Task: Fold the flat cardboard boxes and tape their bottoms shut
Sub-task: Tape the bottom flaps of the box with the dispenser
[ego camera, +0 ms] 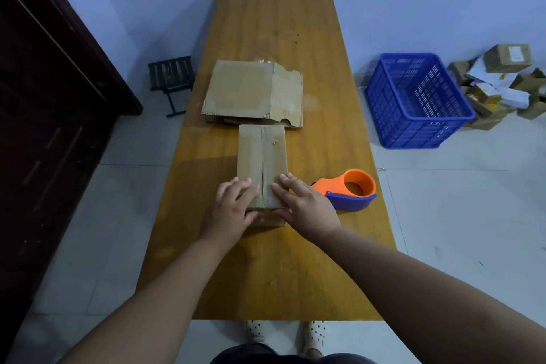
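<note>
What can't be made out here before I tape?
Head view:
Near end of the box seam: covered by the left hand and right hand.
Tape left in the dispenser: hidden by its orange housing.
Sheets under the flat cardboard: hidden by the top sheet.
Red mark on it: too small.

Only one view here: a wide-angle cam on the person's head, standing at the short near end of the bench, facing forward and down along its length. It's close in, left hand and right hand over the bench's near half, floor showing on both sides of it.
</note>
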Demonstrator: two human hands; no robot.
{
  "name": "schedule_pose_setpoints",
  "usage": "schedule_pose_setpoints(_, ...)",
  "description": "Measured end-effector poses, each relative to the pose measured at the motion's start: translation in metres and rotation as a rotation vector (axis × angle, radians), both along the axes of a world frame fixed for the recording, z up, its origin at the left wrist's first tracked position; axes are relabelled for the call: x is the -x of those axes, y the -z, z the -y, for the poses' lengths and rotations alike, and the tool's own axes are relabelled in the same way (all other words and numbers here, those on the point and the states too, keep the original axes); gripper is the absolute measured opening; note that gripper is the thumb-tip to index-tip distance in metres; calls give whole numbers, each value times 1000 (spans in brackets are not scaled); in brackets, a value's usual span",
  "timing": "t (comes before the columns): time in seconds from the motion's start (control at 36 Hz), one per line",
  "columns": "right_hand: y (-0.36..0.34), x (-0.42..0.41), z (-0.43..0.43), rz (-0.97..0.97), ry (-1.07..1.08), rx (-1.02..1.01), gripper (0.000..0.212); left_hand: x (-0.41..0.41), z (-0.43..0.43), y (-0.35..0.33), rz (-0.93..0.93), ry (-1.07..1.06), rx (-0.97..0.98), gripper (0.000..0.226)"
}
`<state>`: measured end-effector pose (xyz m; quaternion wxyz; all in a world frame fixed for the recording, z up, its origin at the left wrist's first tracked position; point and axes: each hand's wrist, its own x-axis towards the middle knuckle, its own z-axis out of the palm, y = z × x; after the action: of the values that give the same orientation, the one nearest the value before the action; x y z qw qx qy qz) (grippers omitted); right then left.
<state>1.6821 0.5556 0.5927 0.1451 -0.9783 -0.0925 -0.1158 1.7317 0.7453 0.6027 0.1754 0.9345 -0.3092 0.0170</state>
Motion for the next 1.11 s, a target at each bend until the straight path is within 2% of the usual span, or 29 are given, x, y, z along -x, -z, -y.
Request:
schedule_pose_setpoints(0.08,-8,3,6,-102,-55,-57,58,4,4,-5,37,-27,-36,49)
schedule_pose_setpoints(0.14,-15,8,14,-252,-5,-117,68,6,7,-8,44,-48,-50,48)
schedule_pose_setpoints(0.25,-11,16,38,-310,509,-131,78,4,9,-11,20,-70,-57,50)
schedule_pose_setpoints(0.33,-3,16,63,-515,660,110,86,3,7,-10,13,-49,-87,59)
schedule_pose_setpoints(0.39,2,15,77,-604,642,213,82,4,5,-9,24,-26,-120,66)
schedule_pose_setpoints(0.44,4,12,86,-642,610,228,79,5,6,-10,22,-31,-137,67)
schedule_pose_setpoints(0.64,1,-12,98,-744,471,86,83,9,11,-14,-12,-86,-169,57)
schedule_pose_setpoints(0.75,1,-24,96,-829,353,91,90,9,13,-17,-43,-96,-184,54)
schedule_pose_setpoints(0.94,5,-35,89,-813,341,143,69,11,14,-15,39,-37,-102,56)
schedule_pose_setpoints(1.0,8,-35,89,-817,340,113,70,15,15,-16,44,-30,-94,56)
schedule_pose_setpoints(1.11,14,-31,91,-816,320,103,76,18,20,-21,55,40,-63,43)
